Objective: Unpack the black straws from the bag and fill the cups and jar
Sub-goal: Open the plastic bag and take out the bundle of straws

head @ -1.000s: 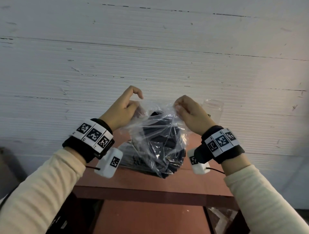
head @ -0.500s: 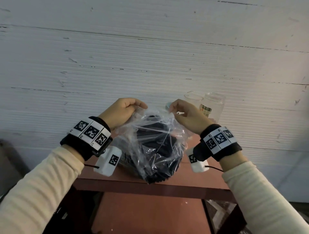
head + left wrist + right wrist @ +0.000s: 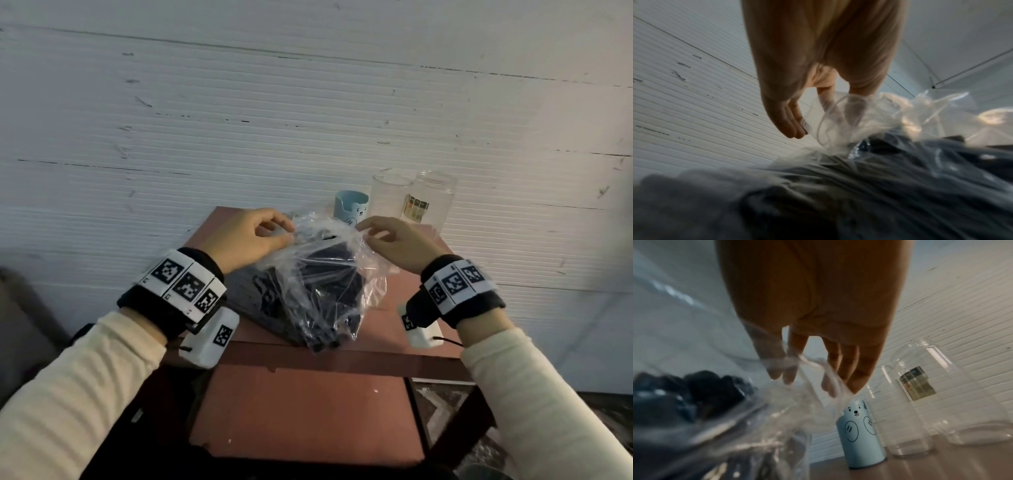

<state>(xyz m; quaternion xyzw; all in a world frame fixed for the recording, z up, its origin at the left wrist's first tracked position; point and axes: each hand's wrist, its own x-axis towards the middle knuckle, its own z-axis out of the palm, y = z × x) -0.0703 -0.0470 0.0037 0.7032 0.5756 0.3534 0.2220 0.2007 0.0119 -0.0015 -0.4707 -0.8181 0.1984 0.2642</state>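
A clear plastic bag (image 3: 325, 274) full of black straws (image 3: 329, 298) lies on the small red-brown table (image 3: 404, 329). My left hand (image 3: 286, 231) pinches the bag's top edge on its left side, and my right hand (image 3: 368, 233) pinches the plastic on its right. In the right wrist view the film (image 3: 801, 386) drapes over my thumb and forefinger. In the left wrist view the crumpled bag mouth (image 3: 840, 123) sits between my fingers. Behind the bag stand a blue bear cup (image 3: 352, 207), a clear cup (image 3: 390, 195) and a labelled glass jar (image 3: 433, 198), all without straws.
A white ribbed wall (image 3: 308, 120) rises directly behind the cups and jar. The table has a lower shelf (image 3: 308, 411) beneath its front edge (image 3: 342, 356). A dark shape (image 3: 20, 325) sits low at the far left.
Both hands have come down with the bag, which now lies lower on the table. The view has tilted, so the blue cup, clear cup and jar now show behind it.
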